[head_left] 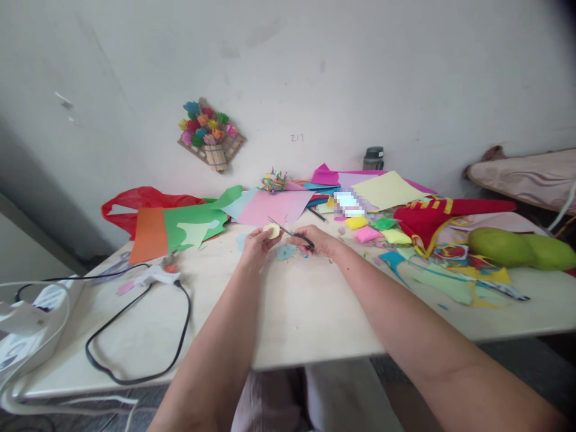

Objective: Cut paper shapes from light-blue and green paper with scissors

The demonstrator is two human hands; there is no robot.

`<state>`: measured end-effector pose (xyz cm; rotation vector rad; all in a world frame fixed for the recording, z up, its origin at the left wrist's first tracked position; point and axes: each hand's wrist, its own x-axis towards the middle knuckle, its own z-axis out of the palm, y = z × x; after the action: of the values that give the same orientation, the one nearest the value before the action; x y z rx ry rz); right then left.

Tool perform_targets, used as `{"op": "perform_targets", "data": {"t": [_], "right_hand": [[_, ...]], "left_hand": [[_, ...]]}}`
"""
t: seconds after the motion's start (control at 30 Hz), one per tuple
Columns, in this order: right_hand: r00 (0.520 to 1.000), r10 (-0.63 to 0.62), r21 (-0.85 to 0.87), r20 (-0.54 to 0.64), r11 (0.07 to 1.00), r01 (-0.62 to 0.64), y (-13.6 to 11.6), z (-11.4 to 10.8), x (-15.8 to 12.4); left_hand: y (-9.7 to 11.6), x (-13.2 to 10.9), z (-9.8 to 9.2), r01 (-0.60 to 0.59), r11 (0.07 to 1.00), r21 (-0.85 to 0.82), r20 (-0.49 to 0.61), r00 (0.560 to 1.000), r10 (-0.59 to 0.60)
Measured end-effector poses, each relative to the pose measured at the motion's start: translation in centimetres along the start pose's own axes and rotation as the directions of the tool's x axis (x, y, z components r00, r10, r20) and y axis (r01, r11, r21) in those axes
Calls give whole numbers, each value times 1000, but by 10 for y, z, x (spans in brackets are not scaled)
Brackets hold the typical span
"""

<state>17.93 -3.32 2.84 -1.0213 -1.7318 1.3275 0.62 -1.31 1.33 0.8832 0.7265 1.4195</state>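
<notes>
Over the middle of the table, my left hand (pixel 260 245) is closed on a small, roundish piece of pale yellow paper (pixel 272 231), pinched between thumb and fingers. My right hand (pixel 317 240) grips black-handled scissors (pixel 304 239). Their blades point left and away from me, close to the yellow piece; whether they touch it I cannot tell. Light blue paper scraps (pixel 284 252) and small coloured bits lie on the table under both hands. A pink sheet (pixel 274 207) lies just beyond the hands.
A white glue gun (pixel 157 275) with a looped black cord lies left, near a power strip (pixel 38 330). Green paper (pixel 193 217) lies behind it. Small coloured packets (pixel 368 234), a red cloth pennant (pixel 425 222) and green fruit (pixel 501 247) are at right. A bottle (pixel 373 159) stands by the wall.
</notes>
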Motion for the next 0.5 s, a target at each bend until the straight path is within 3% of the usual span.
{"op": "perform_targets", "data": {"t": [0.3,0.5], "right_hand": [[997,14,21,-70,1000,-12,-5,3,-1],[970,-22,-13,-242,1000,20,16,-2,16]], "left_hand": [[-1,0,-2,-10,1000,16,31,999,10],[2,1,-7,-71,991,111,26,997,68]]}}
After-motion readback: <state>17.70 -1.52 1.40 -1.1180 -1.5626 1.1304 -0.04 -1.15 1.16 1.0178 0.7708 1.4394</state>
